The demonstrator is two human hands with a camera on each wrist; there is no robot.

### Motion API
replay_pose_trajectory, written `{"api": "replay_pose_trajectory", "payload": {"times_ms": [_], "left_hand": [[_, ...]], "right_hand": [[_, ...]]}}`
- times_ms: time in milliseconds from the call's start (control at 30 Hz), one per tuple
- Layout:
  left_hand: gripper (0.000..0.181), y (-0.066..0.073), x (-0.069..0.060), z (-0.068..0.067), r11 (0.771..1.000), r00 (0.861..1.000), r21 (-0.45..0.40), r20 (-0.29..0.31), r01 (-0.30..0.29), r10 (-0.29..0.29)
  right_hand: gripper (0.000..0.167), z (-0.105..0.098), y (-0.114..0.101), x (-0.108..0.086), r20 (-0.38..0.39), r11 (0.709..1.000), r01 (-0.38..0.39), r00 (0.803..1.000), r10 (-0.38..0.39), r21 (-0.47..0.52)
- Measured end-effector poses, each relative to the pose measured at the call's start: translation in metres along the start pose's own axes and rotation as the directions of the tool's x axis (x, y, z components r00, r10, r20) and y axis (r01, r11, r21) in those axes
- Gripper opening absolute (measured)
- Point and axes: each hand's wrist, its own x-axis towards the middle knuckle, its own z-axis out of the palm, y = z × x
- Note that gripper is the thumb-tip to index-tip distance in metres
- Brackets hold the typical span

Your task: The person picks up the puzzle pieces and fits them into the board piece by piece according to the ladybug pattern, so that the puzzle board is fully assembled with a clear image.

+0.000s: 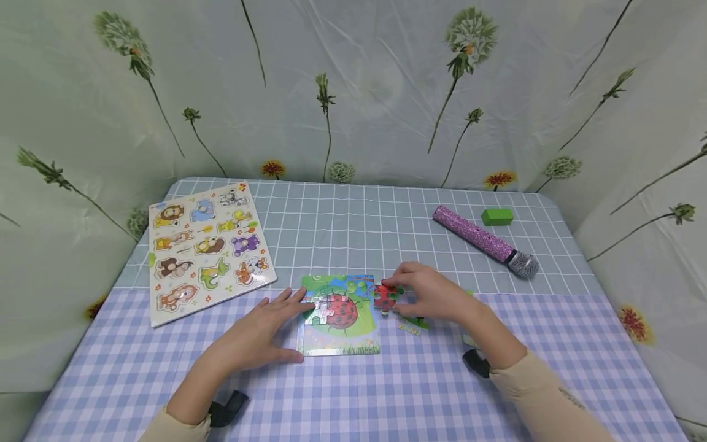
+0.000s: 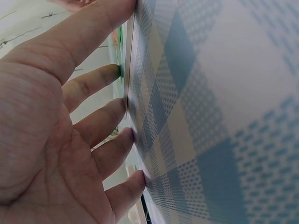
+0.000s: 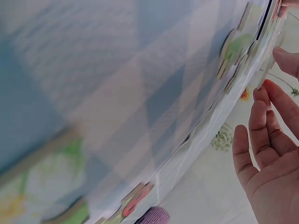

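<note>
A square ladybug jigsaw board [image 1: 339, 352] lies on the checked cloth, with some pieces fitted at its left and top. My left hand [image 1: 256, 336] is spread at the board's left side, fingertips touching its edge and surface. In the left wrist view the fingers of the left hand [image 2: 70, 126] are parted and hold nothing. To the right of the board, my right hand [image 1: 433, 293] pinches a red, black-spotted jigsaw piece [image 1: 383, 296] between thumb and fingers. In the right wrist view, the right hand [image 3: 273, 144] has its thumb and index finger on a thin piece's edge.
Loose jigsaw pieces [image 1: 410, 330] lie beneath and beside the right hand; another piece [image 3: 60, 172] shows close up in the right wrist view. An animal puzzle board [image 1: 207, 245] is at left. A glittery pink microphone [image 1: 477, 238] and a green block [image 1: 497, 217] lie back right.
</note>
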Motion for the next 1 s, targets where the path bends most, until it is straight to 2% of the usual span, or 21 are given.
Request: {"api": "replay_pose_trajectory", "payload": {"times_ms": [700, 1000], "left_hand": [[0.089, 0.0, 0.001, 0.0, 1.0, 1.0, -0.011, 0.006, 0.01, -0.01], [0.088, 0.0, 0.0, 0.001, 1.0, 1.0, -0.012, 0.011, 0.017, -0.017]], "right_hand": [[0.043, 0.013, -0.018, 0.021, 0.045, 0.998, 0.053, 0.997, -0.054, 0.022], [0.045, 0.018, -0.029, 0.031, 0.049, 0.991, 0.129, 0.991, -0.128, -0.019]]}}
